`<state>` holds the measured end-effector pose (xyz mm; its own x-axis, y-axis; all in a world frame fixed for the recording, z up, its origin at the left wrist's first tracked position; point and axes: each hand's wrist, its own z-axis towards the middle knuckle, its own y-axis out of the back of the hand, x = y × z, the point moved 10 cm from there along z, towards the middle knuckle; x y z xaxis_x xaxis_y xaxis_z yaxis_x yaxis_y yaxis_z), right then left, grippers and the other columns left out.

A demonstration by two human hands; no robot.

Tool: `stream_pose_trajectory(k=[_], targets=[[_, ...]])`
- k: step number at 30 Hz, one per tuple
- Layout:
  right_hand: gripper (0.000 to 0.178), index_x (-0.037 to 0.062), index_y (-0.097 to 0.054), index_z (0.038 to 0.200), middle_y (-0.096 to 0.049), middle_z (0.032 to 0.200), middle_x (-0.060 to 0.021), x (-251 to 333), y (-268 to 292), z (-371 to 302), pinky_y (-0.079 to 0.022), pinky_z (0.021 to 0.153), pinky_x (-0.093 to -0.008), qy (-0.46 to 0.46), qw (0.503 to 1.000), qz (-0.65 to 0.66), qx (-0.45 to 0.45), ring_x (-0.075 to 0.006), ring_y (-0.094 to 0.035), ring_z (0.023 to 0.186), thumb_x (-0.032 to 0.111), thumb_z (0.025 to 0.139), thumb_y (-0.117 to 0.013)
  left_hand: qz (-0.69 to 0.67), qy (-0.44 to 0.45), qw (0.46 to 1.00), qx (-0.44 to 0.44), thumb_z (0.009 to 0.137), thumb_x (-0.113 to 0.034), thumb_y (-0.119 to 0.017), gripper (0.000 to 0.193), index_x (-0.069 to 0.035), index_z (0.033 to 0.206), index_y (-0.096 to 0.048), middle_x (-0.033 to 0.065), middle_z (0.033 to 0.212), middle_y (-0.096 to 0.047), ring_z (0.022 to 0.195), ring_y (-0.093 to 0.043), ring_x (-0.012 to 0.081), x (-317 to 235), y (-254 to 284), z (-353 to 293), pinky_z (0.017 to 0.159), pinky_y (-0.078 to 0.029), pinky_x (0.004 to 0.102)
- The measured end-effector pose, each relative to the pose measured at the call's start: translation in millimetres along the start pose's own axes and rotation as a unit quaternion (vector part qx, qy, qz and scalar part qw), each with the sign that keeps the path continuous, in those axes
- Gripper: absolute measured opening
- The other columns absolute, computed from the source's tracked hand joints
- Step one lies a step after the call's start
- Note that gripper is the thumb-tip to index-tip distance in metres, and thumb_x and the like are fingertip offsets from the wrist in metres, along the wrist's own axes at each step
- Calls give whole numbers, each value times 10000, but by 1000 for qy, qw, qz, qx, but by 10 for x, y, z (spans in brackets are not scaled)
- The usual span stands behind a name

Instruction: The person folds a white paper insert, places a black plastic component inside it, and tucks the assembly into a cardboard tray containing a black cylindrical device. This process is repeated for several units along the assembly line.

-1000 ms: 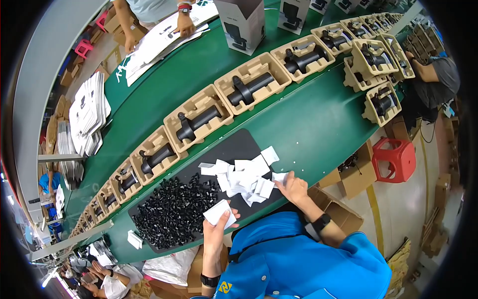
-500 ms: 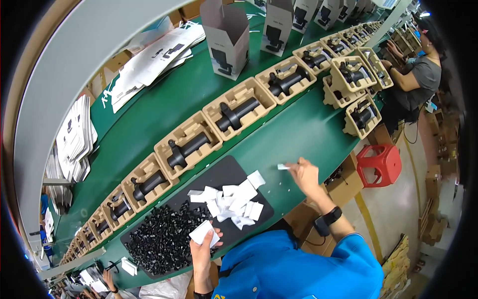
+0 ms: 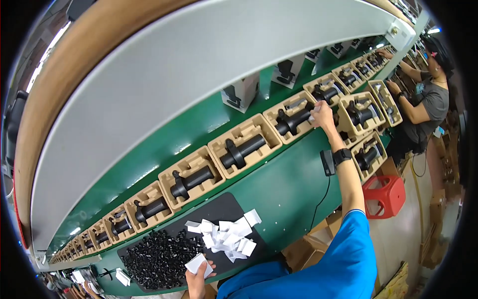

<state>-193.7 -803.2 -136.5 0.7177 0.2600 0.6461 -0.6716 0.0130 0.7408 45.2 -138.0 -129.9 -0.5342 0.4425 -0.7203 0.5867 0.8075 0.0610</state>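
My left hand (image 3: 199, 279) is closed around a small stack of white folded papers (image 3: 195, 264), above the near edge of a black mat (image 3: 224, 202). Beside it lie a heap of small black parts (image 3: 159, 259) and a loose pile of white folded papers (image 3: 231, 236). My right hand (image 3: 323, 117) is stretched out far to the right, at the near right corner of a tan molded tray (image 3: 271, 119) that holds a black cylindrical part (image 3: 294, 121). Its fingers pinch a small white paper (image 3: 313, 113), mostly hidden by the hand.
Tan trays with black parts (image 3: 191, 182) run in a long row along the green table (image 3: 294, 174). More trays (image 3: 363, 117) stand stacked at the right, near a person (image 3: 425, 104) in grey. A grey beam (image 3: 164, 74) crosses the top; a red stool (image 3: 386, 197) stands right.
My right hand has moved away from above the table, up and right to a tray, with the white paper. My left hand keeps its papers. The view has shifted, so the beam covers more.
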Motion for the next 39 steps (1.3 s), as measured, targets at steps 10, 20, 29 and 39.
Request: stream_pose_trajectory(k=[10,20,29,39], targets=[[120,128,-650,877,-651,830,-92,210,-456,146,-523,593,-369,61,908,-407,-86,-242,-655,739,213,816,-590,-29,22,993,-108,880,-132,-569,297,39,1123,-557,135,924,-662,820,-656,217,137,646,-91,598,-559,293],[199,75,-574,1002,-616,714,-113,-837,-807,192,-438,474,-382,186,959,-210,-36,-265,-555,555,244,905,-532,7,-55,958,-281,810,-168,-603,283,30,1011,-620,95,880,-660,759,-636,157,483,2226,-75,566,-559,308],[393,71,-443,1307,-609,893,-158,-103,-984,-417,-454,683,-358,130,962,-233,63,-262,-586,770,204,942,-500,132,-52,800,-583,760,-291,-643,339,9,915,-664,136,700,-660,652,-648,233,1127,5729,-481,619,-489,358],[257,133,-709,993,-686,752,-142,2387,82,-4061,-519,486,-341,292,917,-270,26,-209,-659,583,295,906,-528,312,-60,726,-610,792,-276,-616,330,-35,1010,-666,258,1102,-587,1191,-429,422,1205,8605,478,1022,-342,425]])
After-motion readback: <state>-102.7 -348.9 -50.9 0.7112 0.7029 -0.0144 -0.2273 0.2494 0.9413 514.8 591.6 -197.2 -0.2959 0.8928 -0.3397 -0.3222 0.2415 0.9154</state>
